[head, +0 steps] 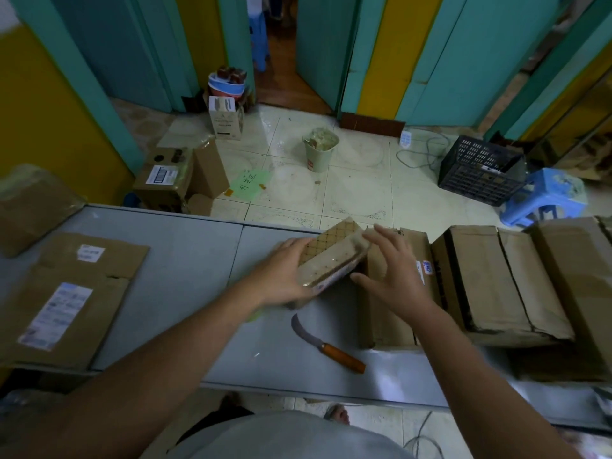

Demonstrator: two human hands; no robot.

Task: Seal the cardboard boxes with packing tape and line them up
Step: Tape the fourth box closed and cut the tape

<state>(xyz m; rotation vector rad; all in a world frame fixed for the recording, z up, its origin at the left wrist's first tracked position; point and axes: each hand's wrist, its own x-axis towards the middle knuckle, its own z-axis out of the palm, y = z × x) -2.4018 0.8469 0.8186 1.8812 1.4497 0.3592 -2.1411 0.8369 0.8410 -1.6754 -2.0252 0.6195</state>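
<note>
Knife: nearest to me, a curved blade with an orange handle (326, 346) lies flat on the grey table (165, 293), just in front of both hands and touching neither.
Left hand: my view has the left hand (281, 276) wrapped round the near end of the small patterned box (334, 260), fingers curled over its top and side.
Small patterned box: it sits tilted between the two hands, far end higher, close against the left side of the first cardboard box (387, 319). I cannot tell whether its near end touches the table.
Right hand: the right hand (394, 276) is spread wide, fingers straight and gripping nothing. Its fingertips reach the far end of the small box and the thumb points at the lower edge; contact is unclear from here.
First cardboard box: it stands under the right palm, leftmost in the row.
Row: more brown boxes (496, 276) stand side by side to its right, touching along the table's right part.
Flattened carton: a labelled sheet of cardboard (66, 299) lies at the left, well apart.
Floor beyond: a pale bin (319, 149), a black crate (480, 170) and a blue stool (543, 197).
</note>
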